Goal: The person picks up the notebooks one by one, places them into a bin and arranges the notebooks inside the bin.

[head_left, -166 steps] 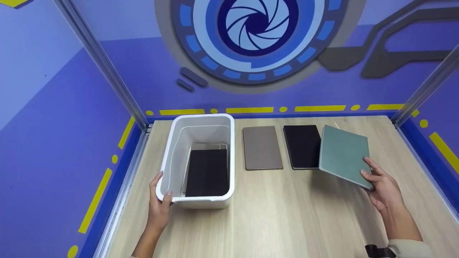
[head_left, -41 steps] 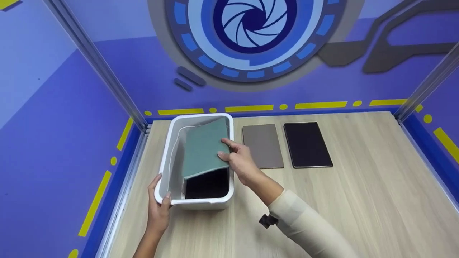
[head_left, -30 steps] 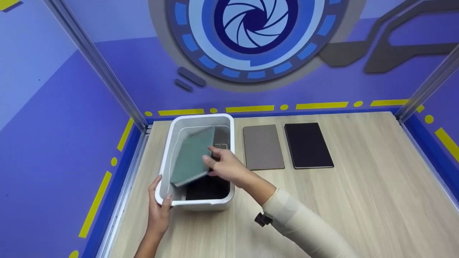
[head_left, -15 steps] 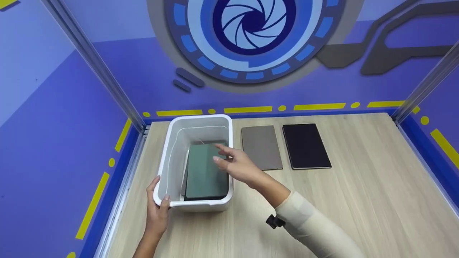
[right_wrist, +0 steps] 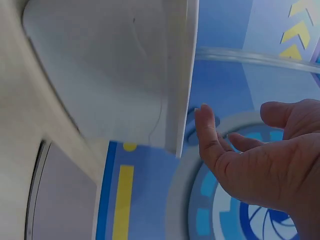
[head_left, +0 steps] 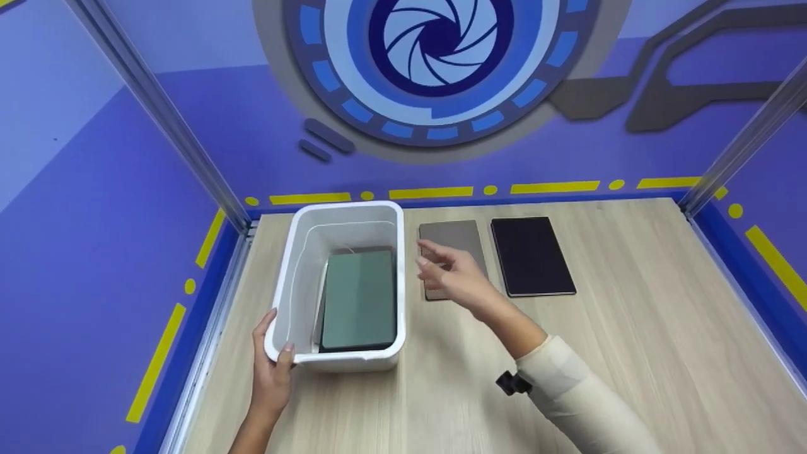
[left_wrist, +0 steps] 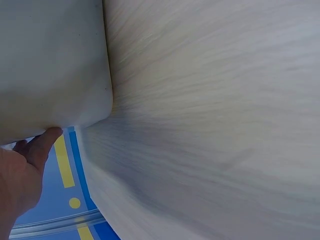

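My left hand [head_left: 272,378] grips the near left corner of a white plastic bin [head_left: 398,284], thumb over the rim. In the left wrist view that hand [left_wrist: 30,170] shows against the bin's wall [left_wrist: 50,65]. Inside the bin a green notebook [head_left: 359,299] lies flat on top of a dark one, of which only an edge shows. My right hand [head_left: 463,280] hovers over a grey-brown notebook [head_left: 457,232], partly hiding it. Its fingers are loosely bent with nothing between them, as the right wrist view of the hand [right_wrist: 260,155] also shows.
A black notebook [head_left: 533,255] lies to the right of the grey-brown one on the wooden table [head_left: 630,315]. Blue printed panels [head_left: 441,157] stand at the back and sides, with metal posts [head_left: 157,113] at the corners.
The green notebook went from my right hand on the right side into the bin, where it was let go. That hand then drew back rightward. My left hand stayed on the rim.
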Action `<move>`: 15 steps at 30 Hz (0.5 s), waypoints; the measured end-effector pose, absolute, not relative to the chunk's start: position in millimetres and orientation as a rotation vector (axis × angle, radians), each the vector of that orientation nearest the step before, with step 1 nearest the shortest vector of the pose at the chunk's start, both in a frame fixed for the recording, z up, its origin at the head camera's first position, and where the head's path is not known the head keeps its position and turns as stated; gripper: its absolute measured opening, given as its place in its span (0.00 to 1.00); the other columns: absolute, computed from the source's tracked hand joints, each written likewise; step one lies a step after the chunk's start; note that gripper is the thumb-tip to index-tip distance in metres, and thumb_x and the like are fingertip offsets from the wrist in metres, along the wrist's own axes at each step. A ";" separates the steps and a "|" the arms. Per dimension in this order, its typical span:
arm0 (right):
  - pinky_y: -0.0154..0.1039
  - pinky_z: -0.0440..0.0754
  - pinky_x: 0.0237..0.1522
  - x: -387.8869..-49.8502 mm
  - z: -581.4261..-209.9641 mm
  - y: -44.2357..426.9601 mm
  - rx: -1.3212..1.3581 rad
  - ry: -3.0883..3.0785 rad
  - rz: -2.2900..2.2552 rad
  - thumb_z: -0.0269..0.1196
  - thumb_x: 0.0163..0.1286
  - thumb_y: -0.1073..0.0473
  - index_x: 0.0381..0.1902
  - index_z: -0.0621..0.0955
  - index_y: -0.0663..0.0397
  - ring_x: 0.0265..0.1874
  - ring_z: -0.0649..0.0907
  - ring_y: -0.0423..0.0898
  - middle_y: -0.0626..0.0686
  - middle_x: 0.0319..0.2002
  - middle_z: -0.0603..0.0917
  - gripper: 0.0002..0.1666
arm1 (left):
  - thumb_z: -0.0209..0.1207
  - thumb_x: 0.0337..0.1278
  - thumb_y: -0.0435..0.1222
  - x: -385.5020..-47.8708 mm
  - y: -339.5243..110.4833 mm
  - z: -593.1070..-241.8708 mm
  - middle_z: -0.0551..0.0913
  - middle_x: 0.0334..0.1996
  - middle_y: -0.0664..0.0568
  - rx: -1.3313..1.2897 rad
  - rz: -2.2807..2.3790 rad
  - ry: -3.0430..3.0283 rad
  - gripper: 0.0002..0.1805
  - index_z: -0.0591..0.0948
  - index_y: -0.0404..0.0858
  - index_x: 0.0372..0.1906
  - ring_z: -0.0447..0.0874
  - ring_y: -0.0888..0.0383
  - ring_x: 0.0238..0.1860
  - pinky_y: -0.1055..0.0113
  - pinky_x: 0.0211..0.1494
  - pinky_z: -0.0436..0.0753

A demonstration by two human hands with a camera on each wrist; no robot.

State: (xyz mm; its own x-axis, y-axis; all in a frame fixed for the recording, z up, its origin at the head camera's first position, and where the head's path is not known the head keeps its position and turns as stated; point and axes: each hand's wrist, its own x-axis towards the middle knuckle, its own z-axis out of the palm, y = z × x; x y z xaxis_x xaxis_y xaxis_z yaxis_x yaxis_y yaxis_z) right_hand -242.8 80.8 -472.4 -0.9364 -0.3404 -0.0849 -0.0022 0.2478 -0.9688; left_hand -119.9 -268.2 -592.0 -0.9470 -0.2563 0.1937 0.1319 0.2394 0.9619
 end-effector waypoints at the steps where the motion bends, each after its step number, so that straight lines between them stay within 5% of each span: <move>1: 0.47 0.89 0.58 -243.5 -475.2 87.4 -0.307 2.266 -1.738 0.59 0.83 0.51 0.81 0.71 0.50 0.58 0.88 0.56 0.62 0.64 0.84 0.33 | 0.49 0.74 0.30 -119.9 -268.3 -591.9 0.68 0.75 0.43 0.123 -1.760 -2.212 0.38 0.55 0.44 0.84 0.77 0.56 0.66 0.74 0.59 0.82; 6: 0.50 0.89 0.58 -245.4 -497.7 129.4 -0.244 2.437 -1.638 0.58 0.83 0.52 0.80 0.71 0.53 0.60 0.87 0.58 0.65 0.65 0.84 0.32 | 0.50 0.74 0.30 -120.3 -267.8 -593.7 0.68 0.75 0.43 0.114 -1.754 -2.216 0.37 0.56 0.44 0.84 0.77 0.55 0.66 0.72 0.59 0.82; 15: 0.30 0.86 0.46 -242.0 -531.2 201.8 -0.024 2.565 -1.605 0.56 0.85 0.54 0.79 0.73 0.55 0.52 0.88 0.49 0.66 0.62 0.85 0.30 | 0.49 0.73 0.31 -120.5 -268.7 -594.1 0.68 0.76 0.41 0.081 -1.749 -2.187 0.38 0.55 0.42 0.84 0.76 0.59 0.67 0.77 0.62 0.78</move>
State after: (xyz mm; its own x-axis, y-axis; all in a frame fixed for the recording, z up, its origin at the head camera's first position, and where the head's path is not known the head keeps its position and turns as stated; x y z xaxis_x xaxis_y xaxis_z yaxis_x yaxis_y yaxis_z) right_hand -242.0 201.8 -531.2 -0.9931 -0.0749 -0.0899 0.0481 0.4392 -0.8971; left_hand -120.5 -268.7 -594.1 -0.9410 -0.2521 0.2256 0.1647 0.2413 0.9564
